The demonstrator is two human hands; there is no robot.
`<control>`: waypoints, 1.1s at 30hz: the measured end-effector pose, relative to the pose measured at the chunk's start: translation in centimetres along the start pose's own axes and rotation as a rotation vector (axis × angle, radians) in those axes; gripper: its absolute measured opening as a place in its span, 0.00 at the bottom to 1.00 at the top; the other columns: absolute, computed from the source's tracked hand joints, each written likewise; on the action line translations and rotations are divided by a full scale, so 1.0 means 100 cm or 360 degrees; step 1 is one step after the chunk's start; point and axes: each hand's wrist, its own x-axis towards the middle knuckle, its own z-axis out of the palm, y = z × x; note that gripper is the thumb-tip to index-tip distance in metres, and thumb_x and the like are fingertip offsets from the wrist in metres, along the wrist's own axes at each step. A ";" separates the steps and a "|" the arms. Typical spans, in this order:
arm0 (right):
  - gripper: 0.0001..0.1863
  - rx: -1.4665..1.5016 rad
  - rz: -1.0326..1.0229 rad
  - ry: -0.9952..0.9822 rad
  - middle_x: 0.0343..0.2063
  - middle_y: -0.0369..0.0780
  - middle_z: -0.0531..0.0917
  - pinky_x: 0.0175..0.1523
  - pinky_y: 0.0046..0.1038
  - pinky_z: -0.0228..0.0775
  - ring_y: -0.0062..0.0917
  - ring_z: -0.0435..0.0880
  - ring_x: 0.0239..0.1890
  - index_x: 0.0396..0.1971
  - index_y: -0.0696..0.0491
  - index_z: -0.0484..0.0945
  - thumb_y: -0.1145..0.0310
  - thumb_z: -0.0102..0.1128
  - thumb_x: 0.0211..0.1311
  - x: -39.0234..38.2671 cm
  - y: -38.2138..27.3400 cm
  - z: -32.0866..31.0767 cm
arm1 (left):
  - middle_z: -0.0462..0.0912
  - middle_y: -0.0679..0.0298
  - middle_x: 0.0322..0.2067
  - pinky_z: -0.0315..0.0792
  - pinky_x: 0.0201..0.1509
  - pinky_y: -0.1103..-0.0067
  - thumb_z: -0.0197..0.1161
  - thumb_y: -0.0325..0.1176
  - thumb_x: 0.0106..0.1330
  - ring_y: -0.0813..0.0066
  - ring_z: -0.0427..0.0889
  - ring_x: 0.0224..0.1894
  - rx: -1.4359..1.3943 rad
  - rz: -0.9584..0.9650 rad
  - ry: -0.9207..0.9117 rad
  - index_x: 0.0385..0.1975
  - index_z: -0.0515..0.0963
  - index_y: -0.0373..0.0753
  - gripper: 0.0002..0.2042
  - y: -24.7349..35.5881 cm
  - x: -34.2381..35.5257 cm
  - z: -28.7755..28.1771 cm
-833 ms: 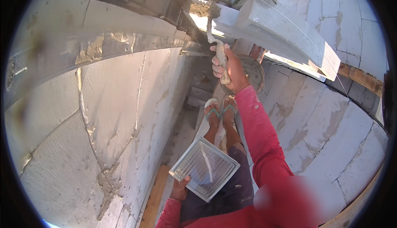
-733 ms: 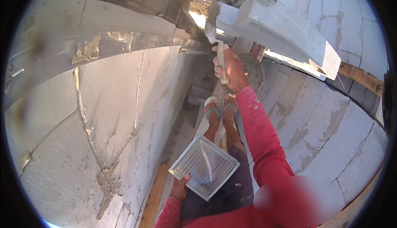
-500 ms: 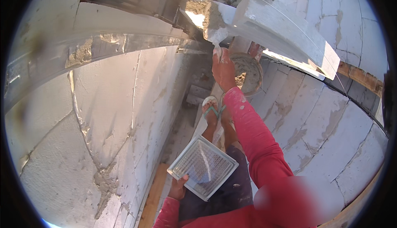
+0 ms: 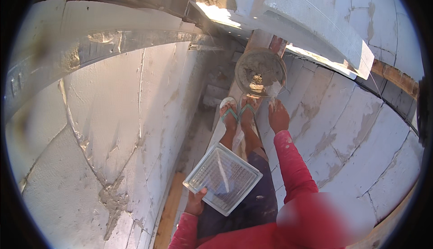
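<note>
A square, clear glass block [image 4: 228, 177] with a ribbed face rests over my lap. My left hand [image 4: 195, 201] grips its lower left edge, thumb on top. Out ahead, my right hand [image 4: 278, 116] is closed round the handle of a trowel [image 4: 273, 89], its pale blade reaching over the near right rim of a round bucket [image 4: 284, 71]. Grey mortar [image 4: 258, 64] lies in the bucket, partly sunlit. The fingers hide most of the trowel's handle.
My feet [image 4: 230, 111] in sandals stand on a narrow plank [image 4: 218, 134], just short of the bucket. Pale block walls rise at left [image 4: 112, 113] and right [image 4: 333, 127]. Beyond the bucket a mortar-smeared ledge [image 4: 246, 5] meets a pale beam [image 4: 311, 19], with a thin string across it.
My right hand has come back from the ledge, moving the trowel down and right to the bucket. The mortar seen around the blade there is gone from it. My left hand keeps the glass block.
</note>
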 end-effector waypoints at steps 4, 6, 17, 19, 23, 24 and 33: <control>0.24 -0.0311 -0.0214 -0.0062 0.38 0.50 0.87 0.42 0.42 0.79 0.44 0.88 0.36 0.56 0.59 0.76 0.55 0.56 0.73 0.055 0.032 0.039 | 0.73 0.60 0.65 0.64 0.70 0.68 0.71 0.44 0.67 0.66 0.71 0.66 -0.0069 0.0030 -0.0069 0.71 0.63 0.37 0.37 0.012 0.001 0.012; 0.26 0.0242 0.0162 -0.0425 0.48 0.52 0.85 0.53 0.43 0.77 0.48 0.85 0.47 0.57 0.58 0.78 0.51 0.56 0.72 0.065 0.033 0.032 | 0.73 0.59 0.65 0.64 0.71 0.68 0.71 0.44 0.67 0.66 0.71 0.67 -0.0042 -0.0033 -0.0006 0.72 0.62 0.37 0.38 0.006 -0.001 0.004; 0.28 0.0808 -0.0088 -0.0231 0.45 0.51 0.87 0.57 0.36 0.75 0.43 0.86 0.49 0.55 0.59 0.80 0.50 0.59 0.70 0.010 -0.026 -0.020 | 0.72 0.56 0.67 0.62 0.73 0.67 0.72 0.42 0.66 0.63 0.70 0.69 -0.0063 0.0023 -0.0039 0.73 0.60 0.35 0.39 0.011 0.000 0.009; 0.27 0.1155 -0.0078 -0.0389 0.36 0.46 0.86 0.50 0.33 0.76 0.34 0.86 0.40 0.56 0.58 0.80 0.49 0.56 0.73 0.020 -0.069 -0.024 | 0.72 0.56 0.67 0.62 0.73 0.67 0.71 0.43 0.66 0.63 0.70 0.69 -0.0052 0.0012 -0.0029 0.73 0.60 0.35 0.39 0.007 0.000 0.004; 0.26 0.1822 -0.0172 -0.0718 0.26 0.38 0.80 0.33 0.26 0.72 0.20 0.77 0.25 0.56 0.54 0.80 0.47 0.49 0.78 0.049 -0.157 -0.061 | 0.73 0.56 0.66 0.62 0.73 0.68 0.70 0.44 0.67 0.63 0.71 0.68 0.0093 0.0013 -0.0009 0.72 0.61 0.34 0.38 0.013 -0.002 0.002; 0.26 0.2028 -0.0187 -0.0783 0.24 0.36 0.77 0.29 0.24 0.70 0.17 0.74 0.22 0.57 0.53 0.79 0.46 0.47 0.79 0.055 -0.173 -0.070 | 0.73 0.57 0.66 0.62 0.73 0.68 0.70 0.44 0.67 0.63 0.71 0.68 0.0067 0.0012 -0.0021 0.72 0.61 0.34 0.38 0.016 -0.004 0.006; 0.29 0.2499 -0.0136 -0.0946 0.20 0.35 0.75 0.21 0.22 0.65 0.17 0.71 0.15 0.56 0.57 0.75 0.44 0.42 0.81 0.079 -0.198 -0.067 | 0.74 0.57 0.64 0.63 0.72 0.68 0.68 0.44 0.67 0.64 0.72 0.67 0.0137 0.0061 0.0054 0.70 0.65 0.35 0.35 -0.002 -0.003 -0.005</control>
